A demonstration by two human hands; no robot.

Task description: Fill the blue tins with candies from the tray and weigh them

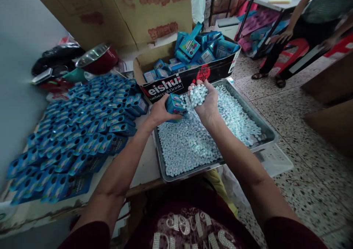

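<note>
My left hand (159, 113) grips a small blue printed box (175, 104), tipped over the metal tray with its far end toward my right hand. A bit of blue below it may be a second box. Cupped palm up, my right hand (207, 104) holds a heap of small pale-blue candies (198, 94) right beside the box's end. Under both hands the metal tray (271, 137) carries a thick layer of loose pale-blue candies (190, 146). Whether candies are inside the box is hidden from me.
Rows of upright blue boxes (82, 127) with dark openings crowd the table's left. Behind the tray, an open carton (162, 89) holds more blue boxes. A red metal bowl (99, 60) and large cardboard box (116, 14) stand behind. Another person (317, 17) sits at right.
</note>
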